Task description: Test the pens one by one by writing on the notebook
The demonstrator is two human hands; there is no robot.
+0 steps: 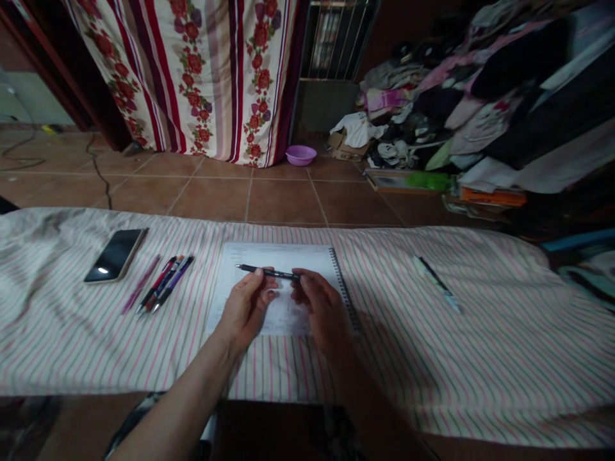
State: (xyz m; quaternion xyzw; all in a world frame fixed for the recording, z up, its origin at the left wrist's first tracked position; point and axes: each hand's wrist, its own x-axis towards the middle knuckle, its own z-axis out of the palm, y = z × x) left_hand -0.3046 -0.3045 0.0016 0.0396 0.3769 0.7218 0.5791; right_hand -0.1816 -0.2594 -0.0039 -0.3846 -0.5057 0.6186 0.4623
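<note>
Between my two hands a black pen (pixel 275 273) lies nearly level, its silver tip pointing left. My left hand (pixel 246 303) pinches it around the middle, thumb on top. At its right end the fingers of my right hand (pixel 321 301) close on it. Below the pen is a spiral notebook (pixel 288 253), open to a page with faint printing, its black coil along the right side. Left of the notebook lie several pens (pixel 166 285) in a bunch, with a pink pen (pixel 141 283) beside them. Another pen (pixel 438 283), dark with a pale end, rests to the right.
A striped cloth (pixel 384 269) covers the table. A phone (pixel 116 255) lies at the left. Beyond the table are a tiled floor, a flowered curtain (pixel 206 77), a purple basin (pixel 301 155) and a big heap of clothes (pixel 461 96) at the right.
</note>
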